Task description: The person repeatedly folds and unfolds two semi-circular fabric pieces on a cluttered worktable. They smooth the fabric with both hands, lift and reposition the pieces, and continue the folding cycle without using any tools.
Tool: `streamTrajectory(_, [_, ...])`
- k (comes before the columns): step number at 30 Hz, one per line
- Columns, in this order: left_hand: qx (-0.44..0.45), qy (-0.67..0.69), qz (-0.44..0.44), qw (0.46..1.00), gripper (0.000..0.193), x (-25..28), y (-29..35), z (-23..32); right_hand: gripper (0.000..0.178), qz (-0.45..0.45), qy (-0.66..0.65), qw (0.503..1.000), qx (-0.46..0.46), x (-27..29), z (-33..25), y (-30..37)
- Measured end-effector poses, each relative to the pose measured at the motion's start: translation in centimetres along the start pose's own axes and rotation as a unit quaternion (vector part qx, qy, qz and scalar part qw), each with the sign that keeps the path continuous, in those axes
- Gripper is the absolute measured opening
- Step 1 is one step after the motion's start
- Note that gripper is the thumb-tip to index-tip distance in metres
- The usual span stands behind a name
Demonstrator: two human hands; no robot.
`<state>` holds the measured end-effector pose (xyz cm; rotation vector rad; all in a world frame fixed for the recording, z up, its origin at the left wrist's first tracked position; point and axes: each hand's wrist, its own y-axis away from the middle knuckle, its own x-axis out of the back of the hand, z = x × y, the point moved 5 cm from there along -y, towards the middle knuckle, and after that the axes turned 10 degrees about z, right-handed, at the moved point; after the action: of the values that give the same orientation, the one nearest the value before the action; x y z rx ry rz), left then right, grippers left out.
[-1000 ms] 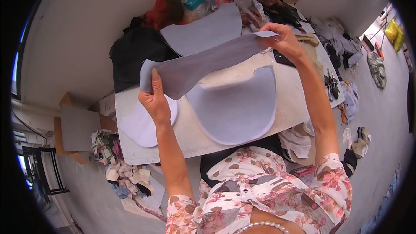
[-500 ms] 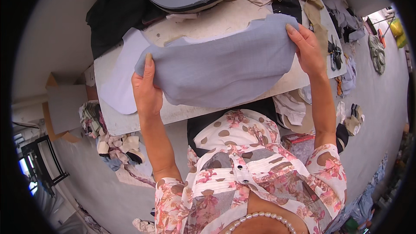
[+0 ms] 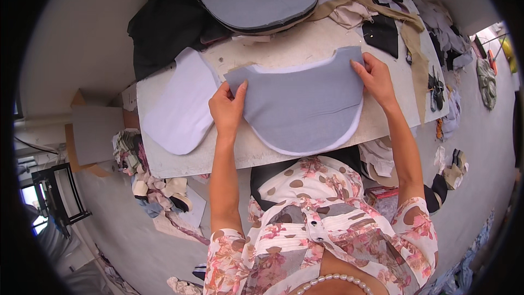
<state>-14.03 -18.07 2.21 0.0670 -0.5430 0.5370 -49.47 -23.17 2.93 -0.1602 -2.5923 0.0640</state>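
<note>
A curved piece of blue-grey fabric (image 3: 303,104) lies over a white piece of like shape, whose edge (image 3: 349,134) shows along the bottom curve and the top notch. My left hand (image 3: 226,106) pinches the fabric's upper left corner between thumb and fingers. At the upper right corner, my right hand (image 3: 375,79) grips the same fabric, thumb on top. Another white fabric piece (image 3: 180,106) lies flat on the table, left of my left hand.
A thick stack of grey curved pieces (image 3: 262,0) sits at the table's far side, beside black cloth (image 3: 169,33). Tan strips (image 3: 417,60) and scissors (image 3: 436,90) lie to the right. Scraps (image 3: 164,188) are heaped by the near left table (image 3: 158,166) corner.
Both hands have lowered the blue-grey fabric from above the table onto the white piece, and drawn closer together. The white rim beneath now shows along the bottom.
</note>
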Motion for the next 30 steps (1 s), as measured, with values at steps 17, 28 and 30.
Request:
streamTrajectory(17, [0.053, 0.02, -0.032, 0.998, 0.027, -0.6, -1.1, -0.9, 0.023, 0.095, 0.057, 0.994, 0.025, 0.0, 1.7, -0.6])
streamTrajectory(28, [0.048, 0.004, -0.037, 0.998, 0.031, -0.5, -1.3, -1.4, 0.028, -0.06, 0.07, 0.906, 0.413, -2.2, -8.7, 6.0])
streamTrajectory(30, [0.047, -0.009, -0.034, 0.998, 0.031, -0.4, -1.3, -0.8, 0.029, -0.158, 0.054, 0.892, 0.42, -4.1, -9.7, 8.0])
